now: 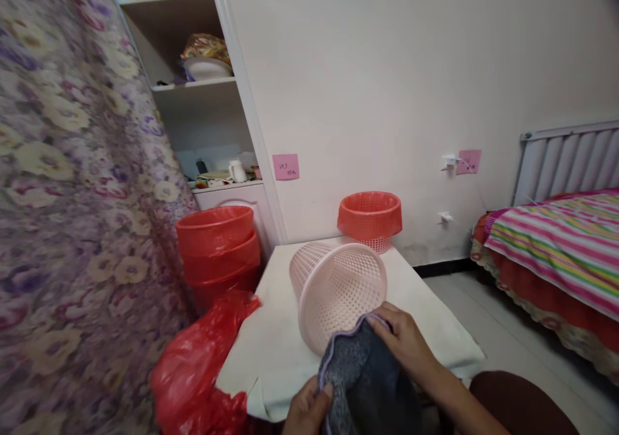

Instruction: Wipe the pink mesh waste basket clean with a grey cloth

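A dark grey cloth (374,380) with a purple stitched edge is stretched between my two hands at the table's front. My left hand (309,408) pinches its lower left edge. On the other side, my right hand (403,337) grips the upper right corner. Just beyond the cloth, a pale pink perforated wastebasket (308,274) lies on its side with its mouth towards me. The cloth overlaps the lower part of its rim in view, and I cannot tell whether they touch. Behind it stands another pink basket (370,223), upright, with a red plastic bag folded over its upper part.
A white cover lies over the table (425,299). To its left are stacked red-lined bins (217,248) and a bulging red plastic bag (193,364). A brown round seat (517,406) stands at lower right, with a bed (556,248) beyond. Floral curtain (82,216) fills the left.
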`<state>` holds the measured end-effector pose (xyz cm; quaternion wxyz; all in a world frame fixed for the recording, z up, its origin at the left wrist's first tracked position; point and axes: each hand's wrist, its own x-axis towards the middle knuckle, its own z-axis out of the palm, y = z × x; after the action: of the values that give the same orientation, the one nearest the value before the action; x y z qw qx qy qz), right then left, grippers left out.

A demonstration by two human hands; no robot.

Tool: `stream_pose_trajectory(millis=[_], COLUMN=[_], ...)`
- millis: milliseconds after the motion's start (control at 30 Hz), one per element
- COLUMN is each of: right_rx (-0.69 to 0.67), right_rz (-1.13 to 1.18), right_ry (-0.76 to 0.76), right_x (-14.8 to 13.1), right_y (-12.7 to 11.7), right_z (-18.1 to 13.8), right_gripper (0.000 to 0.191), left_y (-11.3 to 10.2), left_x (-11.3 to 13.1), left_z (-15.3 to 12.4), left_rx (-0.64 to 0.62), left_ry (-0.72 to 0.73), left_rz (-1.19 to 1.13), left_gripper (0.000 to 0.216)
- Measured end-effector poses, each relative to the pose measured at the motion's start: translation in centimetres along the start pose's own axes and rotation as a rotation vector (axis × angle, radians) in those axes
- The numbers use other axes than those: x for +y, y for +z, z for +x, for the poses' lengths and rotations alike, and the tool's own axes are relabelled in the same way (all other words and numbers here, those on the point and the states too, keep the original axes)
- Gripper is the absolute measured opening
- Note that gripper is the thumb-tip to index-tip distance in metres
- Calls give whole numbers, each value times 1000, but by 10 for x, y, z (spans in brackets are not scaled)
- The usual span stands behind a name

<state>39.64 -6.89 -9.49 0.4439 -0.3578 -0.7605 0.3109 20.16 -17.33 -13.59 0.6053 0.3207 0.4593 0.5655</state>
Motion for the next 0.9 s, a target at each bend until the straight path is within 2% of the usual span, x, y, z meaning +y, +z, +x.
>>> stream_pose_trajectory(millis=[133,233,333,533,567,667,700,733,800,900], right_rx=[-139,-154,-151,-247,-265,-313,-301,-279,-227,-228], right_rz=[35,76,94,125,128,103,87,76,111,335], right_ry=[-47,-12,-3,-32,-46,-105,-100,-73,35,194], right_x=[-19,-18,-12,-7,-7,-5,-5,-5,-4,-1], right_y=[35,52,57,60,61,64,64,64,63,54], right_z=[-30,-46,-54,-65,-67,-73,-74,-74,-73,-64], right_gripper=[18,12,11,15,19,59,61,56,32,12], left_y=[10,15,18,14,13,13,14,15,17,16], left_x=[0,4,8,5,5,3,3,3,3,6], left_z=[-2,-8,-13,-14,-13,-9,-9,-9,-9,-14], left_rx=[56,71,80,123,128,144,145,139,112,54], left_ry=[-66,-149,-133,-103,-103,-106,-109,-111,-107,-111], left_rz=[-40,-44,-65,-99,-107,-127,-133,-139,-146,-134], left_gripper=[39,39,35,26,25,24,24,24,24,26])
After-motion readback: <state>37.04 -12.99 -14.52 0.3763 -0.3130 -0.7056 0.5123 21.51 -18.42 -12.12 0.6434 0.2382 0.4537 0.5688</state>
